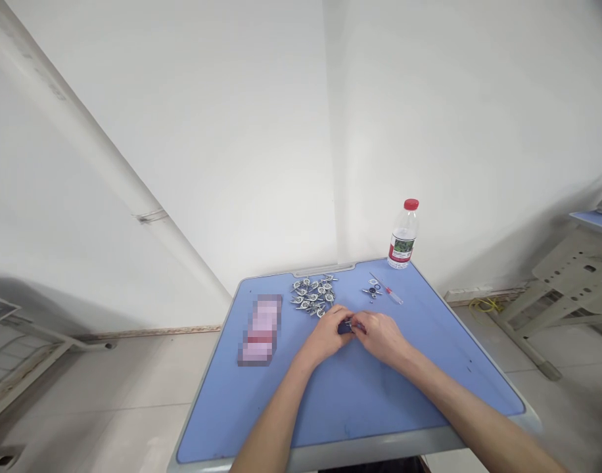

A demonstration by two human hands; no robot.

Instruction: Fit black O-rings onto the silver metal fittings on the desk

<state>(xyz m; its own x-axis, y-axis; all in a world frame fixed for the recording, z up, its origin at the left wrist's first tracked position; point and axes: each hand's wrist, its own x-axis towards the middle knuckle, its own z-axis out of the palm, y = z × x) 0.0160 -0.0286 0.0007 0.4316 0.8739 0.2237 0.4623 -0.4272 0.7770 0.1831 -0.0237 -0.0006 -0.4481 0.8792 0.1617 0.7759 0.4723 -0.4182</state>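
Blue round-cornered desktop (370, 410): small dark part (346, 326) near its middle, pinched by my left hand (328, 330) and right hand (378, 335), both curled nearly closed. Just beyond, heaped silvery metal pieces (311, 295); far-right corner, clear red-capped plastic bottle (403, 240).

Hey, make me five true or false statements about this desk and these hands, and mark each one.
1. The desk top is blue. True.
2. The bottle stands at the front edge, near the forearms. False: the bottle stands near the far edge, by the wall.
3. Both the left hand and the right hand are at a small dark piece. True.
4. The pile of metal parts is left of the bottle. True.
5. The thin tool lies on the pile. False: the thin tool lies apart, to the right.
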